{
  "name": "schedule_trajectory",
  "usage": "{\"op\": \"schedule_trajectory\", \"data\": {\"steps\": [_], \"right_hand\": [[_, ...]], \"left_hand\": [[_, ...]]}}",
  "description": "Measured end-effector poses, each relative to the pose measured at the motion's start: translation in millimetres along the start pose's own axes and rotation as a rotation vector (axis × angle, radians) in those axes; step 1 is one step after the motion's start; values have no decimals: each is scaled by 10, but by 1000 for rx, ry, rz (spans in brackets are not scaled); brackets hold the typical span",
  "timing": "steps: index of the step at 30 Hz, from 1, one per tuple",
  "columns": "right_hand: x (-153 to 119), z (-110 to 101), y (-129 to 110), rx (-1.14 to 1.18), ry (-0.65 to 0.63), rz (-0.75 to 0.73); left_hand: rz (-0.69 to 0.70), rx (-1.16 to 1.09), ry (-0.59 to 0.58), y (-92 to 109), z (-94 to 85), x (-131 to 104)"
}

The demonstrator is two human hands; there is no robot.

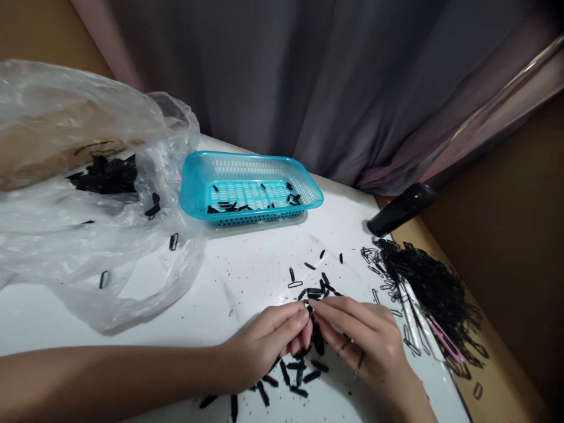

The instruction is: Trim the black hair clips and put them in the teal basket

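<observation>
My left hand (275,338) is closed, thumb against the curled fingers, pinching something small and dark that is mostly hidden. Its fingertips meet those of my right hand (363,332), which is also closed in a pinch; what it grips is too small to make out. A dark loop hangs across the right fingers. Below and around both hands, many small black pieces (299,373) lie scattered on the white tabletop (247,258). A light-coloured oblong loop (295,284) rests just beyond the fingertips.
A blue basket (251,157) holding some black pieces stands ahead. On the left spreads a clear plastic bag (171,276) with black pieces in it. At the right lie a black cylinder (400,210), a heap of black loops (427,282) and a pink tool (445,339).
</observation>
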State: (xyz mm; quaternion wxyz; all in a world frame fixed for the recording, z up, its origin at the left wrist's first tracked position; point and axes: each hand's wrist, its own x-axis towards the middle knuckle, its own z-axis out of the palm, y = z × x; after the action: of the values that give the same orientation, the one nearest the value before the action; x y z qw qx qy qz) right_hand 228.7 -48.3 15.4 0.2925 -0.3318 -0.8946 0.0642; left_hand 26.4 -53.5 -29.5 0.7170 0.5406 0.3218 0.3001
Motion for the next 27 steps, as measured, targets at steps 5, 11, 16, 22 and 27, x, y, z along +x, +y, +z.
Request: {"op": "schedule_trajectory", "data": {"steps": [5, 11, 16, 22, 27], "right_hand": [[26, 5, -23, -57, -18, -50], [10, 84, -35, -74, -15, -33], [-5, 144, -41, 46, 37, 60], [36, 183, -81, 113, 121, 133], [49, 159, -11, 104, 188, 183]], "left_hand": [[-13, 3, -2, -10, -5, 20], [-20, 72, 6, -10, -19, 25], [72, 148, -10, -6, -21, 17], [93, 171, -4, 23, -24, 41], [187, 241, -131, 86, 38, -59]]}}
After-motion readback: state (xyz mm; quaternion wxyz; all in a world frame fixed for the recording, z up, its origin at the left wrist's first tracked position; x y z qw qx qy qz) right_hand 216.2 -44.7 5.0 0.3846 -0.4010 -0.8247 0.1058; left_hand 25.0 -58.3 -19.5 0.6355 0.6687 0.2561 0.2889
